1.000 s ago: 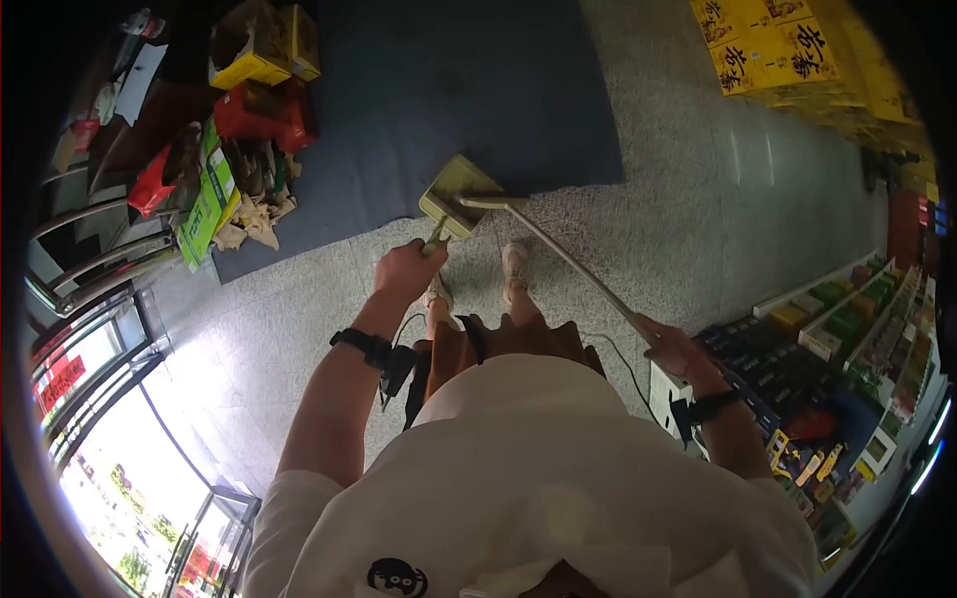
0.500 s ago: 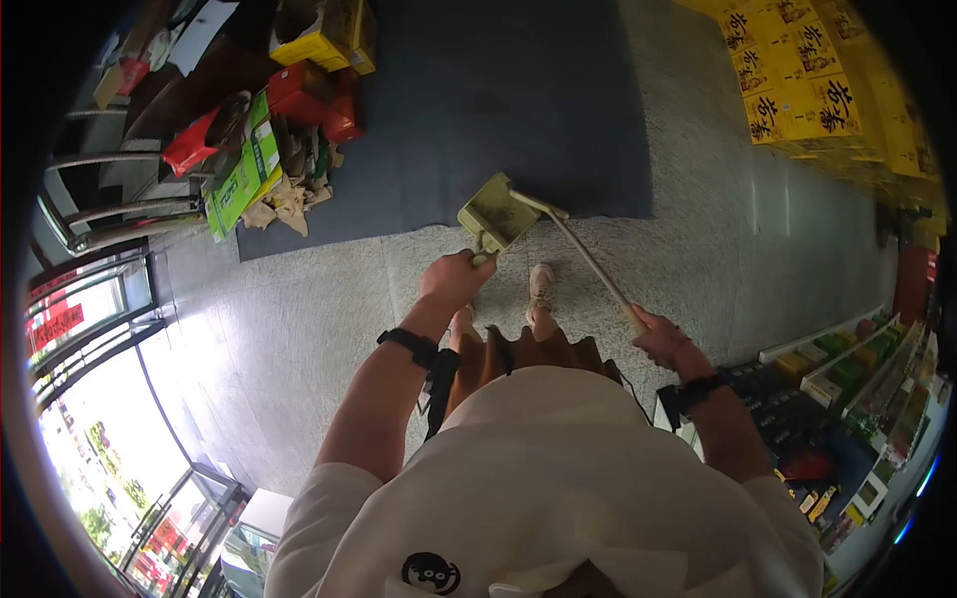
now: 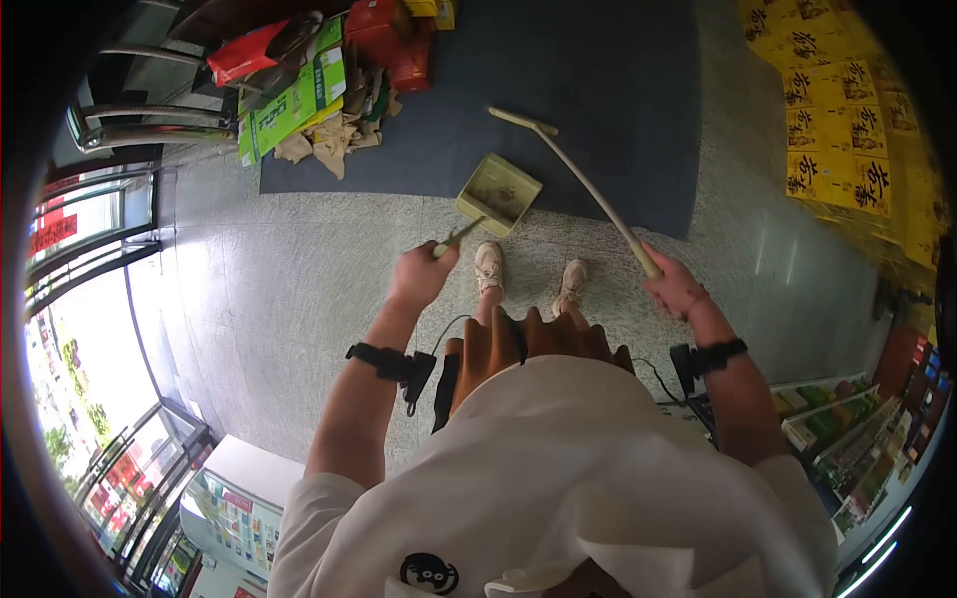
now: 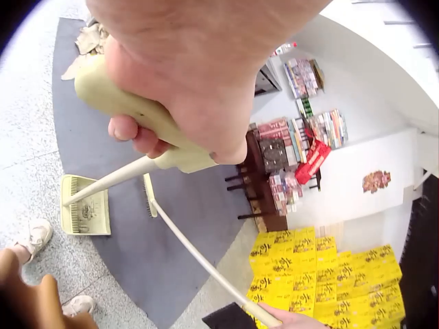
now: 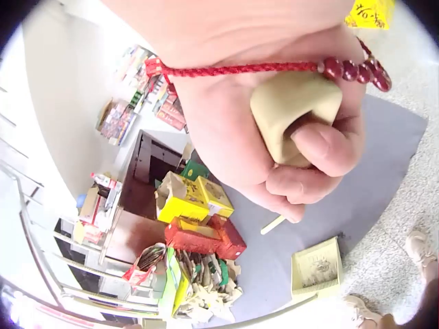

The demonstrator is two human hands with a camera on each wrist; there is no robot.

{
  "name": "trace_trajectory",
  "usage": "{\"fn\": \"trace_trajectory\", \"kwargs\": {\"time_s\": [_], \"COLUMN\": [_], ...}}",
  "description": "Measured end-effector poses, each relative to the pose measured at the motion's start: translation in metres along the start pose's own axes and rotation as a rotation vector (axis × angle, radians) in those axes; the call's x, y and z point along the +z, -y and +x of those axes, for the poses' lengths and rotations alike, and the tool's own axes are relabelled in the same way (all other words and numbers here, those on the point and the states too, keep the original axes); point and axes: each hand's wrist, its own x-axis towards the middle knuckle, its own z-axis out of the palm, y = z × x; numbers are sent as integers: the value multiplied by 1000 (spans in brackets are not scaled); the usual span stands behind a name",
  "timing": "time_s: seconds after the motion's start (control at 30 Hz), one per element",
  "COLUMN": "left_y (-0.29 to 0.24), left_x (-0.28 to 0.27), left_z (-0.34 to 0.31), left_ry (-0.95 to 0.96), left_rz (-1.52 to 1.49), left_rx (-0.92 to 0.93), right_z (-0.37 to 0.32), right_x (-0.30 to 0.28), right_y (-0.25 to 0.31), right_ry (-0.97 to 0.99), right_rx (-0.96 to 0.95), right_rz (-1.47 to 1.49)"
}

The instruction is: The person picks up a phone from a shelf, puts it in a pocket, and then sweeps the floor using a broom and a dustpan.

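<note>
My left hand [image 3: 424,275] grips the handle [image 4: 123,103] of a pale yellow-green dustpan [image 3: 482,216], fingers wrapped round it. The pan sits in front of the shoes, at the edge of a dark mat, with dusty debris [image 3: 495,195] inside. In my right hand [image 3: 670,284] is the end of a long-handled broom [image 3: 593,187]. Its narrow head [image 3: 523,122] lies over the mat, beyond the dustpan and apart from it. In the right wrist view, the fingers curl round the broom's handle end [image 5: 295,103].
The dark mat [image 3: 598,60] covers the floor ahead. At the left, flattened cardboard and green boxes [image 3: 299,105] stand beside red boxes [image 3: 389,40] and metal rails [image 3: 159,135]. Stacked yellow cartons [image 3: 847,130] line the right. A glass display case [image 3: 234,508] is at the lower left.
The broom head has moved away from the dustpan's edge, out over the mat. My hands are farther apart. The view has shifted, and both hands keep their grip.
</note>
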Motion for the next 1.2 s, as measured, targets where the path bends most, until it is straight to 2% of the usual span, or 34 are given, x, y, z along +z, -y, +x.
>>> {"fn": "trace_trajectory", "kwargs": {"time_s": [0.13, 0.17, 0.23, 0.33, 0.4, 0.43, 0.5, 0.57, 0.73, 0.8, 0.83, 0.87, 0.9, 0.93, 1.0, 1.07, 1.13, 1.2], "left_y": [76, 84, 97, 125, 141, 147, 154, 159, 175, 182, 189, 192, 192, 192, 191, 189, 180, 172], "left_x": [-20, -28, -44, -54, -58, -60, -61, -65, -63, -58, -54, -53, -53, -51, -51, -53, -57, -64], "left_z": [3, -1, -12, -19, -17, -16, -12, -9, -8, -7, -5, -5, -5, -7, -9, -9, -9, -8], "left_ry": [-118, -117, -152, -220, -226, -231, -232, -252, -241, -244, -260, -275, -278, -275, -269, -265, -261, -255], "left_rz": [-116, -117, -215, -232, -216, -246, -280, -280, -264, -242, -230, -216, -218, -231, -245, -265, -273, -278], "left_rx": [-161, -167, -318, -363, -367, -374, -381, -362, -342, -348, -336, -326, -325, -330, -339, -324, -344, -367], "right_z": [65, 81, 101, 117, 125, 131, 136, 122, 69, 31, 35, 46, 41, 43, 56, 110, 139, 128], "right_x": [42, 53, 75, 113, 136, 149, 165, 166, 112, 92, 87, 84, 87, 89, 100, 121, 148, 167], "right_y": [64, 77, 105, 142, 154, 150, 131, 120, 113, 135, 118, 90, 94, 101, 132, 139, 161, 185], "right_ry": [47, 52, 61, 87, 113, 118, 131, 135, 298, 391, 386, 299, 210, 211, 136, 82, 23, 79], "right_rx": [-115, -128, -138, -124, -98, -107, -146, -190, -209, 1, -2, -240, -478, -480, -366, -414, -346, -258], "right_rz": [-84, -140, -195, -319, -493, -641, -730, -815, -733, -603, -608, -627, -638, -639, -649, -747, -856, -1013]}}
